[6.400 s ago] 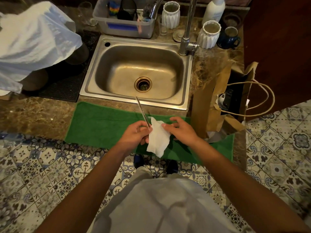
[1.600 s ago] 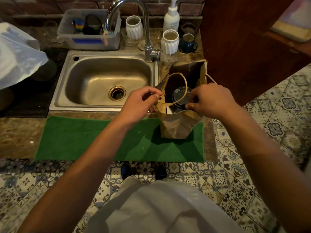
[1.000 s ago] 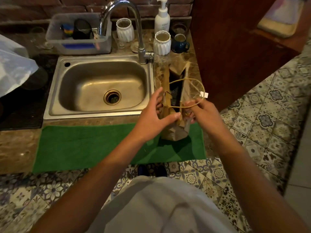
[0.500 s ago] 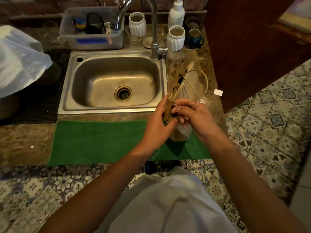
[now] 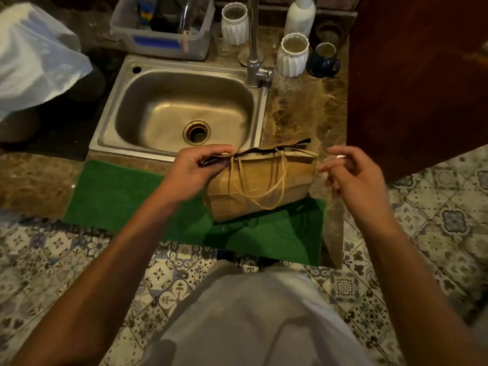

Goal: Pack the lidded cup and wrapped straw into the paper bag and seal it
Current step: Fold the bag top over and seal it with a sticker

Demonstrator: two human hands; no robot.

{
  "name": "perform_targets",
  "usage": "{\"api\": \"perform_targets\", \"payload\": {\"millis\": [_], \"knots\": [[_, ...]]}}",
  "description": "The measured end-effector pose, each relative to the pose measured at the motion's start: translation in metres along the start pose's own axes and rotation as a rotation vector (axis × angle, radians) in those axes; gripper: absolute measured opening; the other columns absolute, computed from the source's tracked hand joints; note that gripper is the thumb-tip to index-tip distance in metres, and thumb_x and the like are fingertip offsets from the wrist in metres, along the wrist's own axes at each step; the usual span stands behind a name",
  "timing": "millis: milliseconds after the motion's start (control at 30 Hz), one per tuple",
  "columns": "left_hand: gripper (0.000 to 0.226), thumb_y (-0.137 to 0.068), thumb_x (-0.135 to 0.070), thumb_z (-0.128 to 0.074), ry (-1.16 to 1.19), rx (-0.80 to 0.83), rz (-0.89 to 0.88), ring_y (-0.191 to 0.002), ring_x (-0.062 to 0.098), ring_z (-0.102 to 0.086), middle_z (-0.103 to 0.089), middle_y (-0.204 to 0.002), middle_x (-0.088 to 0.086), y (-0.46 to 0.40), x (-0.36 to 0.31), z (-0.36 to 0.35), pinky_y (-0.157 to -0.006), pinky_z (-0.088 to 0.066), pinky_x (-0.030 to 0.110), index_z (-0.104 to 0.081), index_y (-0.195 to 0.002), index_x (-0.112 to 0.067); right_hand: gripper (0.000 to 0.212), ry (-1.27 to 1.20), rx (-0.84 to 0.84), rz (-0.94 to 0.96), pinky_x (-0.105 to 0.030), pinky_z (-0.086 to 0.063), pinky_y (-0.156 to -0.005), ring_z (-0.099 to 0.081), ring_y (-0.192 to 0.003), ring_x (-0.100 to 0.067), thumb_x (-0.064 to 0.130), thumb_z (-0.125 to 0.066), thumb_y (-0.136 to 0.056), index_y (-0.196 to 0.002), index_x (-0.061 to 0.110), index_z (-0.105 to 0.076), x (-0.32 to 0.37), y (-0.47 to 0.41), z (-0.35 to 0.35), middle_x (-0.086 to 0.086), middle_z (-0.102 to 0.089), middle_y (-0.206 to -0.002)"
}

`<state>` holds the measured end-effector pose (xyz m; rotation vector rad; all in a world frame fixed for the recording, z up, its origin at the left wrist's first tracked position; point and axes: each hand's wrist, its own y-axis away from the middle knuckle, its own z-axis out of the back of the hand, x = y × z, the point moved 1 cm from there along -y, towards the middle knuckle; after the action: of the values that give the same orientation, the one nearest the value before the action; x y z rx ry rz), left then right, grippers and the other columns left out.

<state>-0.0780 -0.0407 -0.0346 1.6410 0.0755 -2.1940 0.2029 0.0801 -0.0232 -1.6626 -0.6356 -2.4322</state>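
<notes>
On the green mat (image 5: 126, 196) at the tabletop (image 5: 39, 178) edge, just in front of the sink (image 5: 182, 112): brown paper bag (image 5: 295, 180), standing, broad face toward the camera. Top pressed nearly flat into a long narrow seam, with a dark slit showing along it. Paper creased and soft-looking, tan, lighter in a band under the top edge. Two twine handles (image 5: 264, 186) drooping down the front face in loose loops, reaching almost to the base. Nothing of the contents visible; cup and straw cannot be told from this view.

Left hand (image 5: 195, 170) at the bag's upper left corner, fingers (image 5: 221, 150) pinched on the top edge, thumb below, holding the seam closed. Right hand (image 5: 353, 175) just off the bag's right end, apart from the paper; fingers curled and loosely spread, thumb and forefinger close together with a small pale bit (image 5: 340, 156) at the tips, too small to tell what.

Behind the sink: tap (image 5: 253, 43), plastic tub (image 5: 161, 40), two white ribbed cups (image 5: 293, 54), a white bottle (image 5: 301, 14) and a dark mug (image 5: 323, 60). Far left: a pale plastic sheet (image 5: 34, 54). Right of the tabletop: a dark wooden panel (image 5: 417, 75). Below: patterned floor tiles (image 5: 66, 265).
</notes>
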Motion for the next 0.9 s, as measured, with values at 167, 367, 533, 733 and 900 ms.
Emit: {"api": "perform_targets", "payload": {"millis": [167,367,533,733,900], "knots": [[0.056,-0.089,0.012,-0.061,0.068,-0.043,0.137,-0.088,-0.005,-0.071,-0.077,-0.094,-0.024,0.016,0.004,0.003,-0.071,-0.054,0.011,-0.077,-0.099,-0.04,0.058,0.236,0.354,0.207,-0.026,-0.044,-0.102,-0.05,-0.132,-0.006,0.036,-0.072,-0.093,-0.146,0.038,-0.048,0.013,-0.042,-0.002,0.01,-0.052,-0.147],[0.047,-0.085,0.01,-0.069,0.098,-0.158,0.117,-0.103,-0.002,-0.07,-0.076,-0.105,-0.02,0.023,0.007,-0.003,-0.087,-0.054,0.015,-0.07,-0.121,-0.021,0.026,0.205,0.566,0.352,-0.021,-0.053,-0.088,-0.069,-0.097,-0.003,0.01,-0.074,-0.091,-0.114,0.022,-0.074,0.006,-0.062,-0.035,0.007,-0.075,-0.105],[0.046,-0.086,0.009,-0.068,0.07,-0.112,0.073,-0.111,0.004,-0.069,-0.074,-0.113,-0.015,0.029,0.011,-0.004,-0.098,-0.052,0.022,-0.071,-0.117,-0.024,0.038,0.128,0.565,0.373,-0.015,-0.051,-0.095,-0.068,-0.111,0.001,0.0,-0.07,-0.092,-0.122,0.023,-0.071,-0.002,-0.059,-0.037,0.009,-0.074,-0.115],[0.056,-0.088,0.012,-0.061,0.081,0.004,0.093,-0.125,0.012,-0.063,-0.071,-0.128,-0.008,0.038,0.009,0.017,-0.106,-0.051,0.034,-0.067,-0.127,-0.028,0.045,0.059,0.609,0.368,-0.019,-0.051,-0.099,-0.066,-0.12,-0.004,-0.011,-0.061,-0.093,-0.125,0.02,-0.069,-0.003,-0.062,-0.025,0.014,-0.074,-0.117],[0.037,-0.103,-0.011,-0.045,0.028,0.006,0.069,-0.13,-0.001,-0.054,-0.067,-0.134,-0.01,0.027,-0.02,0.026,-0.108,-0.041,0.03,-0.067,-0.13,-0.023,0.042,0.067,0.603,0.347,-0.016,-0.052,-0.094,-0.068,-0.113,0.0,-0.009,-0.062,-0.093,-0.124,0.019,-0.068,-0.003,-0.058,-0.029,0.027,-0.075,-0.107]]}}
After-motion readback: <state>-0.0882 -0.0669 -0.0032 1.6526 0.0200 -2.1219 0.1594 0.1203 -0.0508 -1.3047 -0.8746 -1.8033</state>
